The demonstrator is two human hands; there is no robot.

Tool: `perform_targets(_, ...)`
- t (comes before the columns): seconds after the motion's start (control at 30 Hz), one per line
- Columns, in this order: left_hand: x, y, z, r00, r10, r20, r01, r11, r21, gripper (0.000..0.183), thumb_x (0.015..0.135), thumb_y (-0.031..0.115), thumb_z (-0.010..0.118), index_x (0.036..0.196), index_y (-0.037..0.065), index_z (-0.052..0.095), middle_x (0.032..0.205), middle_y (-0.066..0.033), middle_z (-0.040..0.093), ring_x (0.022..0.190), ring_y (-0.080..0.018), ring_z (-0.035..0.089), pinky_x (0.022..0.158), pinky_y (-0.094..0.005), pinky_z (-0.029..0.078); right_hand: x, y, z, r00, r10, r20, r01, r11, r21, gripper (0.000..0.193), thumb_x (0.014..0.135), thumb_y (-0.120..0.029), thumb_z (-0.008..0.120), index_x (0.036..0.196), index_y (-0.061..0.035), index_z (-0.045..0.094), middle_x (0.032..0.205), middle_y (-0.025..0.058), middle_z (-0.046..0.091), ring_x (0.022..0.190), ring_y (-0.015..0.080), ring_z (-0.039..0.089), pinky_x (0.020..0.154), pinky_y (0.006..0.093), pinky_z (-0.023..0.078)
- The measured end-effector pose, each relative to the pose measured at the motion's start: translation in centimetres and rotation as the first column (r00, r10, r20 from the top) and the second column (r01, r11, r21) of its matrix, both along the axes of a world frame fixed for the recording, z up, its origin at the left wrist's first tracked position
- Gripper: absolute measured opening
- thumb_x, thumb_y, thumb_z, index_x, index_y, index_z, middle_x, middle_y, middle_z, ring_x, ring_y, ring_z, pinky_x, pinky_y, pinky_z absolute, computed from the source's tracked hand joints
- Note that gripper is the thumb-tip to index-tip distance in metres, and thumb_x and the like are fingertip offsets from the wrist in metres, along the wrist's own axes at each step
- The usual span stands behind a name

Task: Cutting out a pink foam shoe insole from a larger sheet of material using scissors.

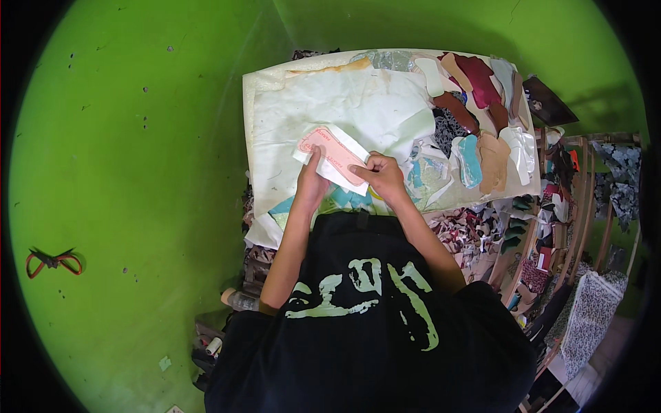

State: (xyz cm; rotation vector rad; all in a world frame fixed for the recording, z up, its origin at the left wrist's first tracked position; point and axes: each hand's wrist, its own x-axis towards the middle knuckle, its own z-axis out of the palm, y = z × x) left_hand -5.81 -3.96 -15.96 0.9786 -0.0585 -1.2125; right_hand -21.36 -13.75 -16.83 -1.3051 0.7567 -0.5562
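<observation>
Between my two hands is a pink insole-shaped piece (333, 154) with red print. It lies on a white sheet (359, 187) that sticks out beyond its outline. My left hand (314, 177) grips the left part, its thumb pressed on the pink face. At the other end, my right hand (384, 175) pinches the right edge with thumb and fingers. Both pieces are held tilted above the near half of a table covered in white cloth (296, 103). The fingers beneath the sheet are hidden.
Insole-shaped cutouts (494, 162) in tan, white, brown and maroon lie on the table's right side, beside a clear plastic bag (428, 168). A rack (585, 199) with scraps stands at the right. Red-handled scissors (54, 261) hang on the green wall (138, 172).
</observation>
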Motion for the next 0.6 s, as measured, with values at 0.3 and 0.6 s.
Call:
perform_targets(0.3, 4.2, 0.9, 1.1, 1.0, -0.003, 0.015, 0.003, 0.998, -0.055, 0.056, 0.104, 0.034, 0.049, 0.15, 0.009, 0.031, 0.14, -0.0123, 0.05, 0.126, -0.0262, 0.053, 0.103, -0.0432, 0.047, 2.6, 2.0, 2.4, 0.988, -0.151, 0.017, 0.148, 0.981, 0.124, 0.037, 0.076, -0.006, 0.084, 0.096, -0.0005, 0.053, 0.085, 0.0112, 0.07, 0.079, 0.0118, 0.066, 0.066, 0.025, 0.051)
perform_targets(0.6, 7.2, 0.5, 1.7, 0.994, -0.09, 0.065, 0.099, 0.983, -0.154, 0.053, 0.092, 0.004, 0.061, 0.142, 0.001, 0.042, 0.129, -0.0174, 0.059, 0.113, -0.0263, 0.063, 0.094, -0.0399, 0.055, 2.4, -0.1, 1.4, 0.939, -0.341, 0.047, 0.336, 0.937, 0.096, 0.017, 0.083, 0.0, 0.075, 0.098, 0.0042, 0.068, 0.091, 0.0097, 0.072, 0.079, 0.0105, 0.066, 0.073, 0.0231, 0.052)
